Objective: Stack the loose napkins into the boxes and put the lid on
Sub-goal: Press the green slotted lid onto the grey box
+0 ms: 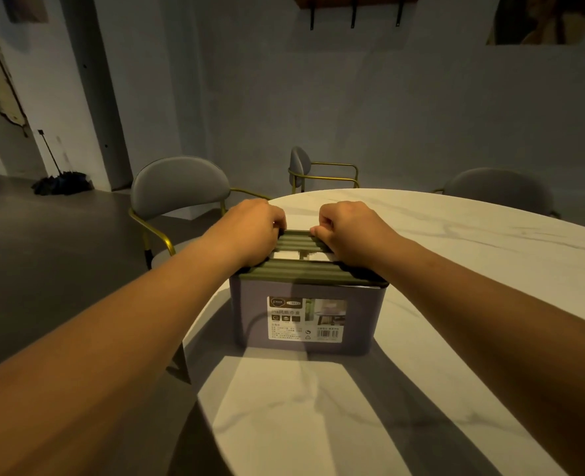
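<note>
On the marble table [462, 269], my left hand [254, 231] at ten o'clock and right hand [351, 233] at two grip the ribbed green lid [301, 274], fingers curled. It caps a smooth grey box [364, 317].

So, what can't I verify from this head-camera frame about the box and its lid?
- Head view: whether the ridged olive-green plastic lid is fully seated; left hand and right hand cover its ends.
- Head view: napkin count inside the grey rectangular box; its walls and lid hide them.
- Head view: box label print; too small.

Dining area: round marble table [455, 269], grey padded chairs [177, 187] with brass frames, wall hooks [352, 12].
</note>
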The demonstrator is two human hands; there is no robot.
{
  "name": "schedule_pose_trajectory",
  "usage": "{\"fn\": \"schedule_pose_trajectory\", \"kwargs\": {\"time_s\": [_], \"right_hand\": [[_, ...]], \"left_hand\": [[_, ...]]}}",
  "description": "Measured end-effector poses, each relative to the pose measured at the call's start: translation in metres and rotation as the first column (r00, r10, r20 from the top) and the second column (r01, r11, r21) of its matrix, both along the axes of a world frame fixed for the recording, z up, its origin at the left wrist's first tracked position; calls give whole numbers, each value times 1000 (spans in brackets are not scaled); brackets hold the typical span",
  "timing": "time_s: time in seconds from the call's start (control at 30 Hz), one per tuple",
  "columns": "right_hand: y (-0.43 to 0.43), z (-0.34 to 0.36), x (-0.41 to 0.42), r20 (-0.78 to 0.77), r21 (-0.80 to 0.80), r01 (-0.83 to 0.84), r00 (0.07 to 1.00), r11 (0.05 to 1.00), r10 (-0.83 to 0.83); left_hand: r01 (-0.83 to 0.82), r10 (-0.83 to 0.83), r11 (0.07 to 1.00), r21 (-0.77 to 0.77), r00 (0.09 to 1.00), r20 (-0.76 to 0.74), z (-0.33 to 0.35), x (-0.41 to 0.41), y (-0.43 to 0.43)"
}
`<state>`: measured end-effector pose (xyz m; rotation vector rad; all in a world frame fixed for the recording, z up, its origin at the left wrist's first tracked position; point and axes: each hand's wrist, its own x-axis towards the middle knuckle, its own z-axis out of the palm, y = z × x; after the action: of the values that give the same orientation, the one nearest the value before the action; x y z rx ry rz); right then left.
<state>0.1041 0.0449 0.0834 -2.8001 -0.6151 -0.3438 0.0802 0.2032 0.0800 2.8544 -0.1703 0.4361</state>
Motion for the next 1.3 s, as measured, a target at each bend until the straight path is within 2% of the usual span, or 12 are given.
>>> {"fn": "schedule_pose_trajectory", "kwargs": {"time_s": [0.2,0.4,0.5,0.63,0.7,0.87,0.97,1.0,1.07,1.1,1.2,1.3], "right_hand": [[2,-4,3,29,-34,13,1000,999,-12],[3,-9,9,-117,-110,-26,993,994,13],[4,-11,11,-156,-172,-30,988,985,3],[6,-10,14,-143,-231,-28,990,973,-6],[6,-10,17,-186,-267,-86,982,960,36],[7,-9,22,-300,-215,-154,950,964,84],[6,-10,20,-273,-202,-158,957,967,99],[5,-11,21,-252,-186,-142,963,972,93],[3,-14,26,-216,-75,-43,976,996,26],[2,-14,29,-232,13,34,972,999,-30],[-3,-15,35,-383,117,201,913,973,-142],[-15,-14,38,-475,163,230,871,959,-128]], "left_hand": [[-2,2,1000,-5,1000,-21,-3,2,-1],[55,-64,997,-57,984,-166,-3,1,-3],[82,-83,997,-14,965,-249,-2,1,-5],[86,-25,977,194,954,-298,-1,3,-4],[116,-38,970,213,941,-337,0,3,-5],[119,-73,989,86,908,-412,1,5,-4],[50,-71,996,-73,947,-312,-2,1,-4],[4,-61,980,-201,959,-278,-3,0,-3],[-84,-63,870,-486,958,-279,-5,-1,1],[-124,-59,826,-551,952,-301,-6,0,3],[-219,-37,763,-607,924,-380,-6,5,6],[-286,-35,726,-625,892,-450,-2,7,0]]}}
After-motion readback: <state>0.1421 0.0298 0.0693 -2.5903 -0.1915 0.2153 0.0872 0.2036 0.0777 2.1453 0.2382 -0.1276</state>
